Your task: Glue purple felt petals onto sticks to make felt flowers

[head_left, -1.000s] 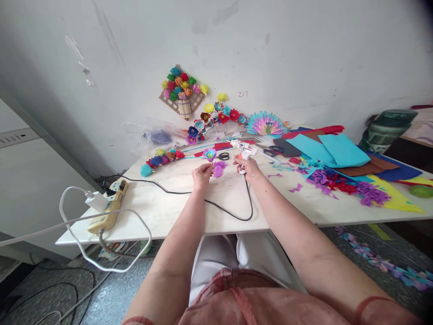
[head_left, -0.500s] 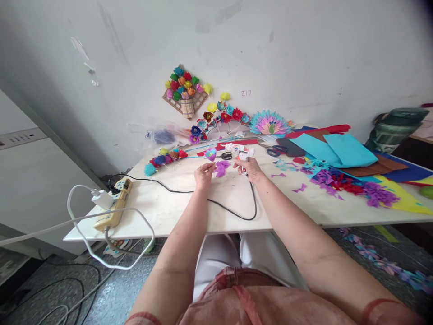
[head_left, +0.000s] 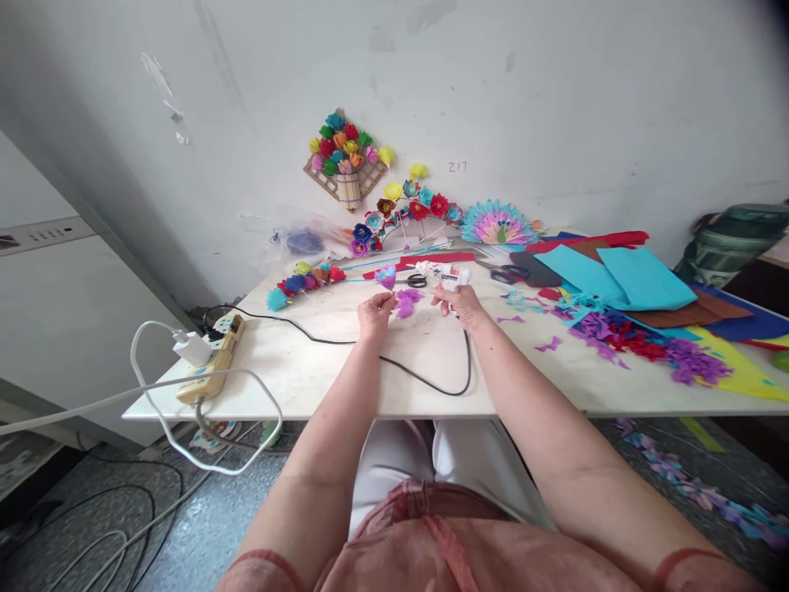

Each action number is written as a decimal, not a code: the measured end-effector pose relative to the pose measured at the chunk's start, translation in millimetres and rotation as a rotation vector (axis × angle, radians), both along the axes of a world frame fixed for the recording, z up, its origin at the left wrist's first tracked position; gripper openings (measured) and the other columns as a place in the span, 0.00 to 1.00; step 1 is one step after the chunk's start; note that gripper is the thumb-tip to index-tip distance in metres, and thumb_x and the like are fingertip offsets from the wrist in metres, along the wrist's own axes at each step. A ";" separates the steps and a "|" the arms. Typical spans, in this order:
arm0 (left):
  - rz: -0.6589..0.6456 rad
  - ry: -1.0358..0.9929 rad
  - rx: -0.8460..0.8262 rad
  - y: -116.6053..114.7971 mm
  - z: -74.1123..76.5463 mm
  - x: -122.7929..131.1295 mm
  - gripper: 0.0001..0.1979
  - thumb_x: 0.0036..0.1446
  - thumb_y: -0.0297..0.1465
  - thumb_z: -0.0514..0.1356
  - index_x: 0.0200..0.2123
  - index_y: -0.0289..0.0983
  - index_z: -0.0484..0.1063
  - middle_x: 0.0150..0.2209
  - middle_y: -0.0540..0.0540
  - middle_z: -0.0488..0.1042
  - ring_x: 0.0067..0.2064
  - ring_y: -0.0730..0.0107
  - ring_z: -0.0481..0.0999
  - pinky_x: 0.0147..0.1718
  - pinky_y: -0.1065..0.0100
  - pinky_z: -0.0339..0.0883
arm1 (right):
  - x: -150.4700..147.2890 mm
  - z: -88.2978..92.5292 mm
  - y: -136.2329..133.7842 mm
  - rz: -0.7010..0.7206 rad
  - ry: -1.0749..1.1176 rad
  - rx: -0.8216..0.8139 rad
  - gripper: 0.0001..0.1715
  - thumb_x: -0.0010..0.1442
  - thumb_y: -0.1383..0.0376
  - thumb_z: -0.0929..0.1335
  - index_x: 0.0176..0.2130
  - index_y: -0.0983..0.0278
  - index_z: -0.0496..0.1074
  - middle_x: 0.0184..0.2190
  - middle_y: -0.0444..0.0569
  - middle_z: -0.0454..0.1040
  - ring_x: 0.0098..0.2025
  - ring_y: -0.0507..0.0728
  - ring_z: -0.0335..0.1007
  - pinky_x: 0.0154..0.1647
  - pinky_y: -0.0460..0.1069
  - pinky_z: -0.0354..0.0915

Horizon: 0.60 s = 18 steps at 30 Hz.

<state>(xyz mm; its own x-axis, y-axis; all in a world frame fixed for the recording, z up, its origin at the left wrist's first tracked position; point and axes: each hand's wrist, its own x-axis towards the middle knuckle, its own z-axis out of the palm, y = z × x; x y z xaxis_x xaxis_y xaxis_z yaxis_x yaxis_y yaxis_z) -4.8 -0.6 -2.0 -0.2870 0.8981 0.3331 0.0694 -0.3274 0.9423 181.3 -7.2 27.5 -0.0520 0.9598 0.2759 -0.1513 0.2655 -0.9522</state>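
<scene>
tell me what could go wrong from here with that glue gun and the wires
If the glue gun in the right hand is hot, stray glue might burn the left hand holding the flower nearby. The black cord runs beneath the left forearm, so it could get snagged. The white cable loops past the table edge and might get caught.

Appears to be a small handicraft workroom, judging by the white table [head_left: 308,374] set against a scuffed wall [head_left: 555,90]. Carries artificial flowers [head_left: 439,204] along the far edge of the surface, plus coloured sheets [head_left: 653,275] and purple cuttings [head_left: 696,363] toward the right edge. Includes scissors [head_left: 417,281] and a glue gun [head_left: 454,277] about mid-surface. Has a power strip [head_left: 206,382] at the near left corner. Shows a garland [head_left: 703,495] below the near edge, toward the right.
</scene>
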 end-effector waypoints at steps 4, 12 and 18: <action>0.000 -0.009 -0.032 -1.2 2.3 1.0 0.08 0.42 0.32 0.63 0.28 0.34 0.75 0.22 0.48 0.74 0.25 0.73 0.72 0.24 0.73 0.65 | 0.6 0.3 -0.9 -0.010 -0.047 0.021 0.19 0.37 0.57 0.73 0.24 0.69 0.69 0.15 0.44 0.69 0.10 0.45 0.54 0.09 0.44 0.48; -0.002 0.002 -0.045 -2.0 3.1 1.4 0.07 0.44 0.29 0.61 0.29 0.33 0.75 0.23 0.47 0.74 0.25 0.73 0.72 0.26 0.72 0.66 | 0.2 -0.9 -0.8 0.029 -0.091 0.068 0.19 0.40 0.56 0.72 0.25 0.69 0.69 0.14 0.43 0.67 0.11 0.45 0.53 0.11 0.44 0.49; 0.001 -0.014 -0.038 -2.2 5.2 2.4 0.06 0.43 0.29 0.62 0.27 0.33 0.74 0.21 0.49 0.74 0.24 0.74 0.71 0.26 0.72 0.66 | -0.2 -1.9 0.5 0.058 -0.102 0.089 0.19 0.39 0.57 0.73 0.26 0.69 0.69 0.14 0.43 0.67 0.12 0.46 0.54 0.11 0.44 0.51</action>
